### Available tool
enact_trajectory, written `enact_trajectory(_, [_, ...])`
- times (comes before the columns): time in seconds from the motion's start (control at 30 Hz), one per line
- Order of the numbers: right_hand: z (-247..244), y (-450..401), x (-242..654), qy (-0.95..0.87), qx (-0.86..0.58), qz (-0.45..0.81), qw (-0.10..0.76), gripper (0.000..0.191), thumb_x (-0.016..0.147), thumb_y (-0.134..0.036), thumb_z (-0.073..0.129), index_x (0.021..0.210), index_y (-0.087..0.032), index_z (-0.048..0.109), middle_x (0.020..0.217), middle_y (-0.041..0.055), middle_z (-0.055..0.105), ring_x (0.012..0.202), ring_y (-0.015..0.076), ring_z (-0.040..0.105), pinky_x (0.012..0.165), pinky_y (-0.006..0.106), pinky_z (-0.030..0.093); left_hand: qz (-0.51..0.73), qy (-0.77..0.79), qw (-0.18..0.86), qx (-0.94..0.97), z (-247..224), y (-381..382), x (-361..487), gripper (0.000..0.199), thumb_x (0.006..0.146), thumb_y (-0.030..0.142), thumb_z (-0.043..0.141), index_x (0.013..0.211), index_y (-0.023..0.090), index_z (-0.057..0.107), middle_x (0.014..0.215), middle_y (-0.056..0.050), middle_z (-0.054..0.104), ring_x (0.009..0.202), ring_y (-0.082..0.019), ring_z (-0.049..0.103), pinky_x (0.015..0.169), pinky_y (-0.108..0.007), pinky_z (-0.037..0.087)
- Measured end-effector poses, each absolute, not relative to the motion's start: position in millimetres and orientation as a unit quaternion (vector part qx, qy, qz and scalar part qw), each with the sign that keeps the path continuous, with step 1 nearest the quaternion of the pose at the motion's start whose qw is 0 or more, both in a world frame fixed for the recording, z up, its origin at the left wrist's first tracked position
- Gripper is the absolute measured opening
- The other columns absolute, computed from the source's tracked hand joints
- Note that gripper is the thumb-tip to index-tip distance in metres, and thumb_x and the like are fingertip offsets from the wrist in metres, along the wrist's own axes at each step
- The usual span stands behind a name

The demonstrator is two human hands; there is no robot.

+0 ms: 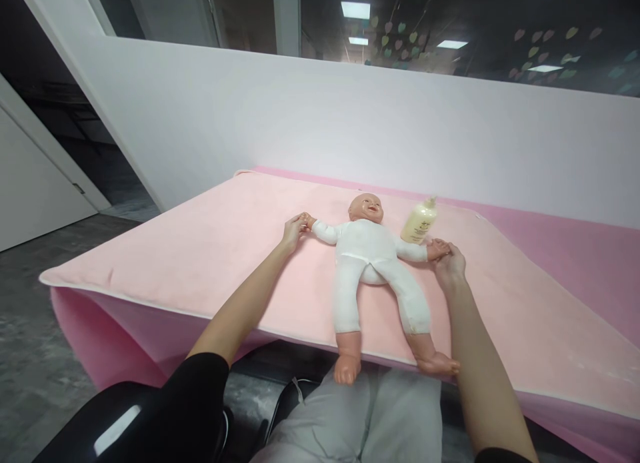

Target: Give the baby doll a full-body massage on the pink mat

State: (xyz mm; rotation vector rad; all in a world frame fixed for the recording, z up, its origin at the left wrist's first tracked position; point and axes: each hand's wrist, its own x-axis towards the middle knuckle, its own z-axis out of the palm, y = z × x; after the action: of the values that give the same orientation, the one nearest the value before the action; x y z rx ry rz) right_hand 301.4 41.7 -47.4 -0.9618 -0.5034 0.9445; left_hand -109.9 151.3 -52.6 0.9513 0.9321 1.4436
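A baby doll (pixel 367 246) with a white cloth body lies on its back on a pale pink blanket (pixel 200 249), head toward the wall and arms spread. Its bare feet reach over the near edge of the table. My left hand (pixel 294 232) is closed around the doll's hand on the left. On the right, my right hand (pixel 451 264) grips the doll's other hand. A pale yellow pump bottle (pixel 420 221) lies tilted beside the doll's head, just beyond its arm on the right.
Brighter pink cloth (pixel 565 263) shows under the blanket and hangs over the front. A white wall (pixel 350 123) with dark glass above it stands behind the table. At the lower left is a black chair (pixel 120 416); a white door (pixel 40 176) stands farther left.
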Motion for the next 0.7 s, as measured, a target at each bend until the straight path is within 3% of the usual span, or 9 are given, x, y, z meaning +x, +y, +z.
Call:
enact_trajectory(0.47, [-31,31,287,-0.163,-0.482,0.425,0.748,0.016,0.087,-0.021,0.048,0.080,-0.015,0.061,0.071,0.0028,0.065,0.064,0.0092,0.064,0.057,0.018,0.053,0.614,0.398,0.551,0.401,-53,152,-110,0.020,0.058,0.015,0.058,0.078,0.014,0.062,0.065,0.000,0.059,0.053,-0.009,0.051,0.055,-0.022,0.040])
enact_trajectory(0.7, [-40,34,289,-0.200,-0.508,0.392,0.740,0.018,0.085,-0.029,0.058,0.073,-0.015,0.058,0.065,0.0025,0.063,0.056,0.0089,0.059,0.052,0.017,0.050,0.612,0.399,0.550,0.405,-51,149,-109,0.020,0.058,0.015,0.056,0.077,0.014,0.062,0.066,0.000,0.059,0.053,-0.008,0.051,0.058,-0.022,0.041])
